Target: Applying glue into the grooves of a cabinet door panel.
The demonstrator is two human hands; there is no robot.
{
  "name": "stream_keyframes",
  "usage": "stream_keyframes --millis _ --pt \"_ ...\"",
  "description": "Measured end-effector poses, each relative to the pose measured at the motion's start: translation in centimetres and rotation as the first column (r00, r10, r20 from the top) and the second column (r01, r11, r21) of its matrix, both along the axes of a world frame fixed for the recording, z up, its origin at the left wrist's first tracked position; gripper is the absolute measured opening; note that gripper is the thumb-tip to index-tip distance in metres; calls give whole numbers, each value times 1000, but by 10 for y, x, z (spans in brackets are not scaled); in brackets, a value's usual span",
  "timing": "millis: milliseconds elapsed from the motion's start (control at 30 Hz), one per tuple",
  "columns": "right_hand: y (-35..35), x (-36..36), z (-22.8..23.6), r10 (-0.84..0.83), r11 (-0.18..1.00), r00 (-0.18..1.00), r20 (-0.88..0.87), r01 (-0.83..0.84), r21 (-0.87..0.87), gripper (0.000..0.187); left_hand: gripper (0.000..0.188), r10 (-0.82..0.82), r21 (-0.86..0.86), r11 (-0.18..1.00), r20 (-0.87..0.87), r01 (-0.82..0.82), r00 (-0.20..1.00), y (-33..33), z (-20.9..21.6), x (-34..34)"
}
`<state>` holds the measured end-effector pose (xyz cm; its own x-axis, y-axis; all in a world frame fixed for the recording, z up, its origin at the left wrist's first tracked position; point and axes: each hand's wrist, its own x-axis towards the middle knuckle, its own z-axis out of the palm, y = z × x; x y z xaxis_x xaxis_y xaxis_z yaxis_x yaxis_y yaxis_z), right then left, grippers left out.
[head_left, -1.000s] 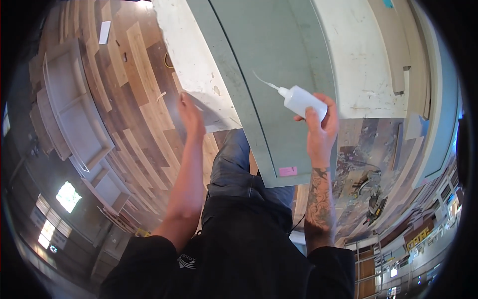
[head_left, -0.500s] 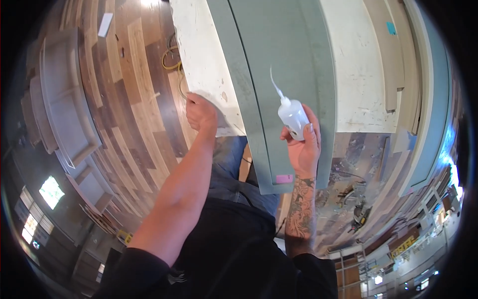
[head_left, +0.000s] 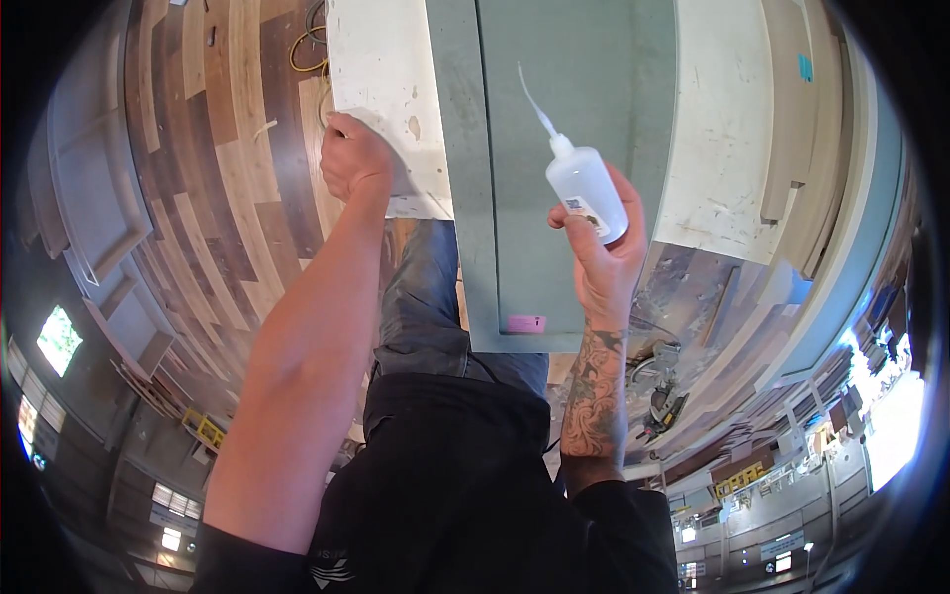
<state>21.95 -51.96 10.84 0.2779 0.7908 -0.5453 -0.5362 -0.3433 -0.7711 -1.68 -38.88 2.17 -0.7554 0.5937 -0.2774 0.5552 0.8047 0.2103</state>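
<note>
My right hand (head_left: 612, 262) is wrapped round a translucent white squeeze bottle (head_left: 589, 193) with a long, thin, bent nozzle tip pointing up and away. The bottle is held above a grey-green cabinet door (head_left: 574, 79) with a recessed panel, its near end reaching toward my lap. A pink label (head_left: 524, 324) is stuck near that end. Over at the left edge of the white worktop (head_left: 381, 59), my left hand (head_left: 354, 163) is closed in a fist. A yellow cord (head_left: 309, 64) runs down close to its fingers; what they grip, if anything, is hidden.
Wood-plank flooring (head_left: 228, 148) stretches along the left, with a pale cabinet frame (head_left: 94, 208) lying beyond. To the right, long boards (head_left: 792, 99) lie on the worktop, and another green door (head_left: 856, 228) stands past them. Tools (head_left: 663, 406) sit on the floor at lower right.
Both hands sit farther up in the view, the left also farther left. The bottle has shifted upward and its label shows more. The head view itself has shifted slightly.
</note>
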Motion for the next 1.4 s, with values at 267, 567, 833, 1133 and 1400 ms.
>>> stream_keyframes --millis 267,567,833,1133,1400 --pt "-38 -25 -30 -62 990 996 -61 53 -134 50 61 14 5 1000 11 -14 1000 -1 -2 3" --pt "-34 -33 -35 -59 985 992 -108 40 -169 49 61 12 15 1000 10 -12 1000 -2 -2 1" --pt "-36 -27 -33 -70 973 992 -109 44 -227 49 61 6 15 1000 -12 -6 1000 -2 -5 0" --pt "-36 -28 -28 -81 951 991 -110 44 -306 50 62 13 8 1000 -13 -12 1000 -1 -3 3" --pt "-38 -30 -24 -73 941 993 -98 36 -338 49 61 18 11 1000 -12 -18 1000 -1 -2 4"
